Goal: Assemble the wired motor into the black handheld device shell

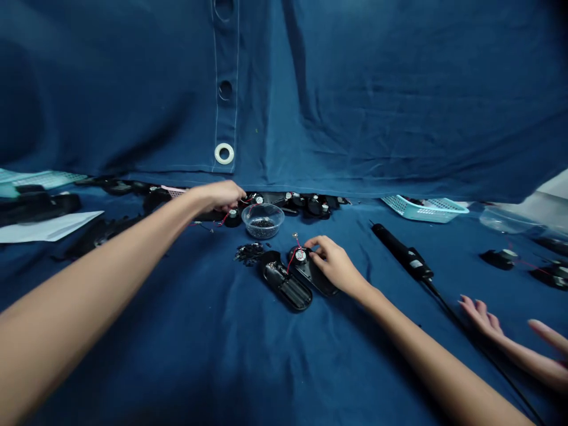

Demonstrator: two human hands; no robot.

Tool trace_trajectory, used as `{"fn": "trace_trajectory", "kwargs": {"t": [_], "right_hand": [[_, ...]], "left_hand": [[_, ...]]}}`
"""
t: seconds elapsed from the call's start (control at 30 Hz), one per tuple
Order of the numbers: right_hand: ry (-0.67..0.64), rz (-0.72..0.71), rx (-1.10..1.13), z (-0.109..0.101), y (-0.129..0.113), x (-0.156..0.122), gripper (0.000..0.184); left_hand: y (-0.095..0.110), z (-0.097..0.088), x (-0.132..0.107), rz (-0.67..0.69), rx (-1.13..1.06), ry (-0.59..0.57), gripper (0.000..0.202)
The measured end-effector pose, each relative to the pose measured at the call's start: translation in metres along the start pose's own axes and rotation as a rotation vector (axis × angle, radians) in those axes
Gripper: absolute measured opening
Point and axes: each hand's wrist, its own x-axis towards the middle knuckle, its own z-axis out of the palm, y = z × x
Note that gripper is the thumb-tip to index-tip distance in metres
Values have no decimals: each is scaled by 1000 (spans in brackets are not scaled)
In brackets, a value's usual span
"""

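Note:
My left hand [225, 195] reaches to the back, fingers closed, among black parts with red wires; what it pinches is hidden. With bent fingers, my right hand [332, 260] grips the edge of a black plastic casing half [313, 275] lying on the cloth. On this half sits a small round silver speaker [300, 255], with a red wire running to the other half. That other casing half [290, 288], with battery slots, lies open-side up against it on the left. Just behind them stands a clear round bowl [271, 222] holding small dark screws or bits.
A pile of small black pieces [249, 253] lies left of the casing. A corded electric screwdriver [402, 251] lies to the right, near another person's hands [486, 319]. A light blue basket [428, 210] stands at the back; a blue curtain [355, 106] hangs down behind.

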Motion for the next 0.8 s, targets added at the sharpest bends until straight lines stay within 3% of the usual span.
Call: {"fn": "trace_trajectory", "kwargs": {"t": [0.07,0.13,0.3,0.43,0.8], "right_hand": [[11,-10,2,0,-2,-1,20],[26,-15,6,1,-4,-1,20],[44,-12,4,1,-10,-1,20],[39,-6,7,3,-11,-1,22],[39,-65,-55,-2,-19,-3,22]], "left_hand": [[6,5,-18,-73,-9,-210,42],[12,15,-40,-121,-7,-323,42],[22,41,-94,-155,-11,-393,51],[32,51,-105,-128,-29,-344,48],[57,82,-81,89,9,-162,42]]}}
